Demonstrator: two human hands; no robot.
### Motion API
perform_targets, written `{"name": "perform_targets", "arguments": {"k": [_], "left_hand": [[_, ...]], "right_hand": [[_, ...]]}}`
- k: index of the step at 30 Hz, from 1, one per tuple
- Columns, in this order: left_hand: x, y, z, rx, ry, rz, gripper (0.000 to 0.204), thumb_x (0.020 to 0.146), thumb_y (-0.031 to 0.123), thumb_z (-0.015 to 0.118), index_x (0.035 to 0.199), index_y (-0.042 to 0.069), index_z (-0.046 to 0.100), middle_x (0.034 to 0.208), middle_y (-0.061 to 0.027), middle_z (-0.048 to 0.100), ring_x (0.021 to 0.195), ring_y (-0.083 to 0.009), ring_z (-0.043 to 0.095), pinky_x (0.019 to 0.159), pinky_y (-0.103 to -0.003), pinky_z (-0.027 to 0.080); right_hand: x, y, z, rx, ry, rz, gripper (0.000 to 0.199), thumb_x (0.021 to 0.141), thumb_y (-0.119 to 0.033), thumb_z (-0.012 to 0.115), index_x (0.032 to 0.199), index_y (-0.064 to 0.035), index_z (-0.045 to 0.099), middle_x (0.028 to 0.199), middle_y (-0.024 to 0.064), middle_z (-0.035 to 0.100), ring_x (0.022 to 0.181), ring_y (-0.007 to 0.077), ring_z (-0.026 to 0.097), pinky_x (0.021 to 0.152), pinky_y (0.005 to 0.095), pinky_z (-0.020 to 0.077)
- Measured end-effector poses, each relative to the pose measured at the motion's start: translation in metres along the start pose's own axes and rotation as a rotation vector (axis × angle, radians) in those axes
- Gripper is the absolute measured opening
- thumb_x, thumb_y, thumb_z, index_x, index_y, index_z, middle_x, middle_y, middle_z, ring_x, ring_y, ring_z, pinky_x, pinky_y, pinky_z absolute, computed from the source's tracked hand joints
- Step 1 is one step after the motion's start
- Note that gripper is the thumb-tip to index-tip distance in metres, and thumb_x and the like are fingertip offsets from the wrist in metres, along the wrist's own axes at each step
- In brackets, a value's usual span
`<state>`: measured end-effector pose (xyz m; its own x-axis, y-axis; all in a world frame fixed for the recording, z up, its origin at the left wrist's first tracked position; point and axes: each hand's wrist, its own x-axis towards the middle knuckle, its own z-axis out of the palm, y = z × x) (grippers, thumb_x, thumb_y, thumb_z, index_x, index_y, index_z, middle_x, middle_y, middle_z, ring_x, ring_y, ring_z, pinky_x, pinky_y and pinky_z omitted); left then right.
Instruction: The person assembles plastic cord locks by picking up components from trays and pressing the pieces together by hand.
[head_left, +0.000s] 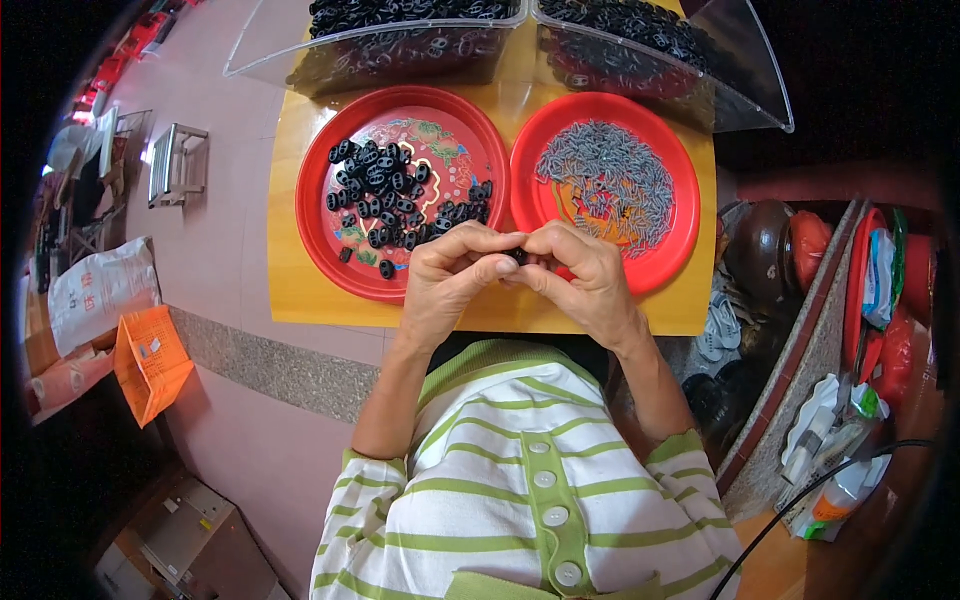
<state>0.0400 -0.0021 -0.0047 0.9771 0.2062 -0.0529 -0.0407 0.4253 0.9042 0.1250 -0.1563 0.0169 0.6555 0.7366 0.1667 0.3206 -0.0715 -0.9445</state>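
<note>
Between the fingertips of both hands is a small black plastic piece [516,256], probably a cord lock like those on the tray; the fingers cover most of it. My left hand [455,265] pinches it from the left, and my right hand [580,268] closes on it from the other side. Beyond my left hand lies a round red tray [312,215] with a flower print, bearing a loose pile of black two-holed cord locks [375,185]. A second red tray [685,190], beyond my right hand, carries many small grey metal springs [620,180].
Two clear plastic bins [400,52] [640,75] full of black pieces stand at the yellow table's [290,260] far edge. On the floor to the left are a metal stool [178,165] and an orange basket [150,365]. A low wall [790,340] with bags stands at right.
</note>
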Motion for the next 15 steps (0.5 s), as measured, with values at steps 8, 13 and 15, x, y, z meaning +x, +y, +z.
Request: {"name": "perform_targets", "arguments": {"k": [8,13,15], "left_hand": [[0.007,0.001,-0.004,0.136,0.036,0.055,0.022,0.082,-0.004,0.061,0.104,-0.003,0.063,0.090,-0.0078,0.061,0.076,-0.0114,0.059,0.069,-0.022,0.049],[0.026,0.015,-0.006,0.466,0.195,0.124,0.029,0.083,-0.001,0.060,0.112,0.002,0.062,0.088,-0.0077,0.063,0.077,-0.0113,0.060,0.068,-0.024,0.048],[0.036,0.017,-0.017,0.915,0.152,0.272,0.029,0.080,-0.003,0.060,0.107,0.005,0.064,0.088,-0.0105,0.061,0.076,-0.0184,0.061,0.067,-0.029,0.047]], "right_hand": [[0.014,0.007,-0.003,-0.025,-0.032,-0.010,0.014,0.078,-0.007,0.066,0.088,-0.0013,0.058,0.073,0.0089,0.053,0.063,0.0194,0.055,0.057,0.0300,0.0439],[0.056,-0.011,-0.036,-0.316,0.175,-0.200,0.022,0.079,-0.012,0.067,0.098,-0.0018,0.062,0.086,0.0125,0.063,0.078,0.0227,0.064,0.069,0.0324,0.0494],[0.077,-0.027,-0.068,-0.523,0.346,-0.382,0.021,0.080,-0.004,0.065,0.101,-0.0010,0.064,0.090,0.0075,0.066,0.077,0.0107,0.062,0.067,0.0231,0.0483]]}}
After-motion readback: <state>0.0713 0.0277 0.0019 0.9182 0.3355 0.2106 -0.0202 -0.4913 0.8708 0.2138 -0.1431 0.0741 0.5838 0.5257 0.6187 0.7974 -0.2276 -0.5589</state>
